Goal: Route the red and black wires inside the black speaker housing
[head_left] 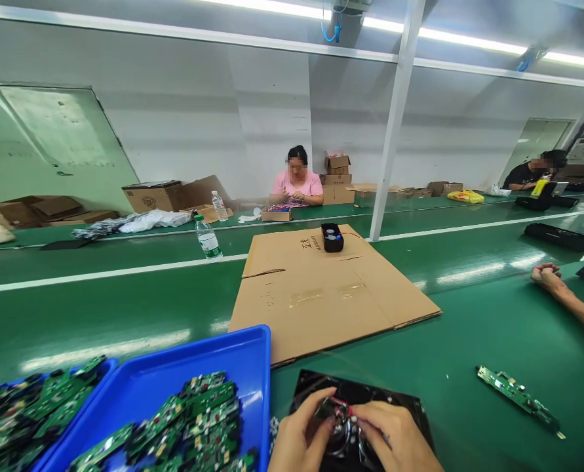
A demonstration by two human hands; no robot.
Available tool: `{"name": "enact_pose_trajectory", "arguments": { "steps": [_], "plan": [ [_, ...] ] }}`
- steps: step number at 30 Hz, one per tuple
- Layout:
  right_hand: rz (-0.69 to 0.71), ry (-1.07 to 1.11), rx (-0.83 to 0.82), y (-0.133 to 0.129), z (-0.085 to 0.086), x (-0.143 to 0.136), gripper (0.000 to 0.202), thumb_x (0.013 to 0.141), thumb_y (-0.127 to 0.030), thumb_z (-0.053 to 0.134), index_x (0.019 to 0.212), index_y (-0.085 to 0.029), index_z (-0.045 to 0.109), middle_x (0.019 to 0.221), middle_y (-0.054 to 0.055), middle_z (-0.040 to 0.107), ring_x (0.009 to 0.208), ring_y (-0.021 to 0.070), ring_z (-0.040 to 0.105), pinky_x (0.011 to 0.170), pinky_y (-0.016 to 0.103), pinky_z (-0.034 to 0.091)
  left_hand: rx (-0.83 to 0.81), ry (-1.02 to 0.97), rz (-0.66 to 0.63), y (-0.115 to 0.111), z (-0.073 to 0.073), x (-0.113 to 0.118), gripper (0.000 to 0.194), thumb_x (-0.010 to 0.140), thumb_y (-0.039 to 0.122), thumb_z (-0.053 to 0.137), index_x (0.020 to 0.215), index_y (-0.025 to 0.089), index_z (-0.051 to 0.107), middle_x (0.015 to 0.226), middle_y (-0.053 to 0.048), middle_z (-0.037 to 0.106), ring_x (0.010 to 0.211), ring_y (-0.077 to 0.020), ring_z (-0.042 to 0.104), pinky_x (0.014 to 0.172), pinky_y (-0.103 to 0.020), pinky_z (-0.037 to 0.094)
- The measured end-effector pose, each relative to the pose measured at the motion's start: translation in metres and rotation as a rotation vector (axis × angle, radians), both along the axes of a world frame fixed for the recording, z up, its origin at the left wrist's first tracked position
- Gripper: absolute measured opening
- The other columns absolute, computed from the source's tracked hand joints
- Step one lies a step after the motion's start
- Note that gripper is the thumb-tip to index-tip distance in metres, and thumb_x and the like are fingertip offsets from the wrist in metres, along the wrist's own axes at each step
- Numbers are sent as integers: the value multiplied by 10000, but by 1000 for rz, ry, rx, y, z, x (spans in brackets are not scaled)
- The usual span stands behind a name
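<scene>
Head camera (worn) looks forward across the workbench [468, 341].

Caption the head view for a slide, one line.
Both hands, left and right, work a small wired part on a black panel, beside blue trays of circuit boards.

Both hands, left hand [299, 432] and right hand [394, 436], run off the bottom edge, hiding most of the small part [343, 419] between them (red wires, little else readable). The blue tray [252, 357] is cropped too.
</scene>
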State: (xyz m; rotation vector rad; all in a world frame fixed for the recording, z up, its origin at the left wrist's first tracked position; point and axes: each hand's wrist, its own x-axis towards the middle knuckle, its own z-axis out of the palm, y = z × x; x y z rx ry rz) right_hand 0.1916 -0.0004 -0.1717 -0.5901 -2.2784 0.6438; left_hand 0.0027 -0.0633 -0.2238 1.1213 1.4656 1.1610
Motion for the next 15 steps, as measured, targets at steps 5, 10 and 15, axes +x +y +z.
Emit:
{"name": "enact_pose_trajectory", "arguments": {
  "steps": [5,10,15],
  "plan": [
    [-151,-13,88,-10,-23,-10,244,781,-73,447,781,-222,640,704,-65,653,606,49,634,557,76,457,2,-64,139,-3,13,11,253,758,463,591,855,229,588,712,10,703,690,-189,669,625,-235,500],
    [-174,-16,168,-14,-41,-16,211,717,-82,413,717,-224,570,668,-96,613,569,60,597,543,133,427,27,78,163,-7,28,17,233,772,446,534,849,233,588,666,27,687,643,-152,646,615,-199,461],
    [-173,-41,254,-14,-47,-18,206,721,-75,387,720,-223,530,650,-80,577,554,78,557,512,168,386,68,121,154,-10,35,21,200,792,423,508,822,247,599,665,18,724,639,-154,675,612,-188,474]
  ]
}}
